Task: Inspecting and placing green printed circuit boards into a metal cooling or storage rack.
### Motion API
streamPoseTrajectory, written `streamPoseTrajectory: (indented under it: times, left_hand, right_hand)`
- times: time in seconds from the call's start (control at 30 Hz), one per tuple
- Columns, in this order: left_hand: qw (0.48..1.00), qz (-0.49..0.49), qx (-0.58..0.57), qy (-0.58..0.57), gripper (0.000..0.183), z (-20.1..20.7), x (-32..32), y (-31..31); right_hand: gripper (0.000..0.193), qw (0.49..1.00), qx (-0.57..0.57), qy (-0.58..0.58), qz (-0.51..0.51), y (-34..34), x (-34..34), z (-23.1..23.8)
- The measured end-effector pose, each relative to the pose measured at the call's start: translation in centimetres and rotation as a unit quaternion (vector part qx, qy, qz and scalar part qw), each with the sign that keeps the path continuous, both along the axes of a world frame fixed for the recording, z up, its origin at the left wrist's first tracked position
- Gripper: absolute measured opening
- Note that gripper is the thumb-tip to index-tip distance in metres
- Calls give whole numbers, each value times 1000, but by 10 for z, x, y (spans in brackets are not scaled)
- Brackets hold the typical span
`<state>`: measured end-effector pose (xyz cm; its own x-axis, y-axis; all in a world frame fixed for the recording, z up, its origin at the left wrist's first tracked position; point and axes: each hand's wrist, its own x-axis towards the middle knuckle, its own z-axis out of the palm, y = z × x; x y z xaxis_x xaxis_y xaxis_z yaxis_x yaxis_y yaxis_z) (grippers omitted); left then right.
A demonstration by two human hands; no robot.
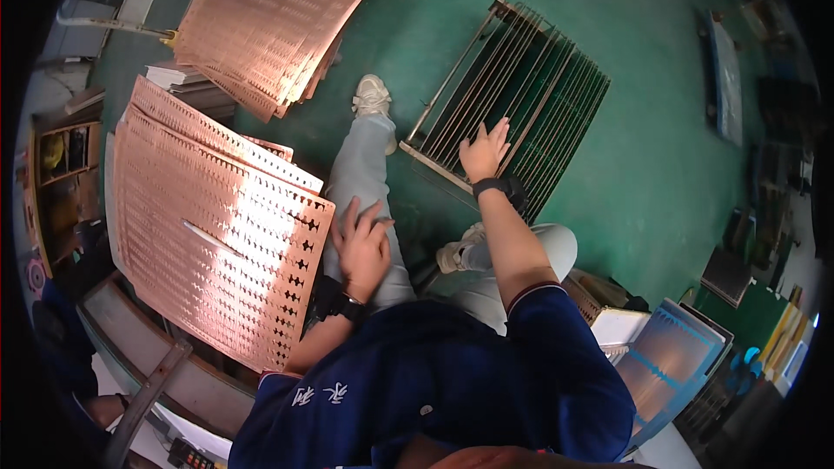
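My left hand (pixel 362 254) is over my left thigh, its fingers apart and nothing in them. Beside it, a stack of perforated copper sheets (pixel 187 182) leans at a slant, its right edge covering part of my left forearm. A slim silver pen-like tool (pixel 213 238) lies on the top sheet. My right hand (pixel 486 153) reaches forward, fingers stretched out and holding nothing, over a rack of thin parallel metal bars (pixel 556 78) that rests on the floor. Whether the fingers touch the bars I cannot tell.
Farther ahead on the left lies another pile of copper sheets (pixel 278 0). White boards (pixel 178 76) are stacked beneath it. Blue-edged panels (pixel 673 365) lean at my right, near an open box (pixel 618 326). A wooden shelf (pixel 65 182) stands at the far left on the green floor (pixel 660 174).
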<state>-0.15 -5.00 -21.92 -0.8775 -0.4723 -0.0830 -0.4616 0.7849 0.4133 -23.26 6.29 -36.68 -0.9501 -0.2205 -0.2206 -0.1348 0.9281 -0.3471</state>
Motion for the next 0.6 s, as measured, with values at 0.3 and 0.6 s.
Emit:
streamPoseTrajectory:
  times: [0.3, 0.6]
  left_hand:
    - [1000, -17, 7, 21, 22, -1, -4, 5]
    - [996, -36, 9, 81, 17, -6, 2, 19]
  right_hand:
    - [30, 998, 19, 36, -38, 5, 1, 3]
    - [29, 919, -359, 18, -160, 134, 16, 229]
